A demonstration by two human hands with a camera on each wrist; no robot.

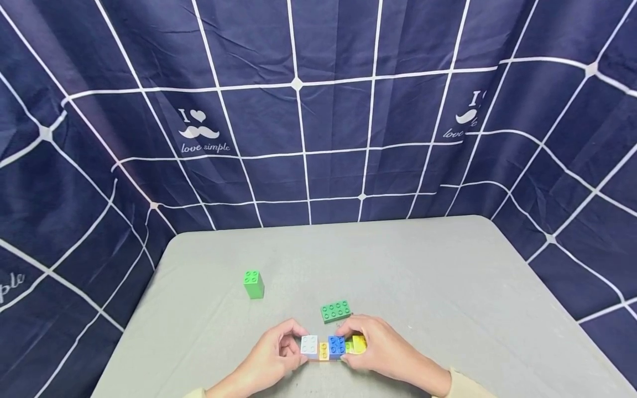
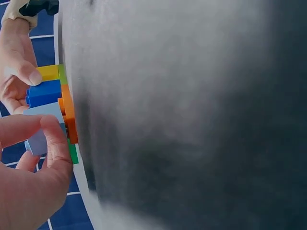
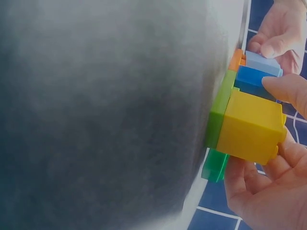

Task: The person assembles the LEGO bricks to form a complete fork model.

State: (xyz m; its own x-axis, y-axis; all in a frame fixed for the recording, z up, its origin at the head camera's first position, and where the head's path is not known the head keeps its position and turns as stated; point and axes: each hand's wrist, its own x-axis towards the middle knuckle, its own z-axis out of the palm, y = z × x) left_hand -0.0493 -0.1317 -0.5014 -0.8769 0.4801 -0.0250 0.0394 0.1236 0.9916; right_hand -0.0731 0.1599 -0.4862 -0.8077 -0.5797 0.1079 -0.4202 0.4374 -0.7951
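Observation:
A small row of toy building bricks lies near the front of the table, between both hands. My left hand [image 1: 272, 354] pinches the light blue brick [image 1: 309, 345] at the row's left end. My right hand [image 1: 380, 345] holds the blue brick [image 1: 337, 346] between thumb and finger, its palm close over the yellow brick [image 3: 252, 125]. Under the light blue and blue bricks runs a flat orange brick [image 2: 69, 115], whose studs show lighter between them. The yellow brick sits on a lime green brick [image 3: 221, 112], right of the blue one.
Just behind the row lies a flat dark green brick [image 1: 335, 311] with its studs up. A tall bright green brick [image 1: 254, 284] stands farther back on the left of the grey table [image 1: 398, 265]. Navy curtain [image 1: 333, 121] with white lines encloses the back and sides.

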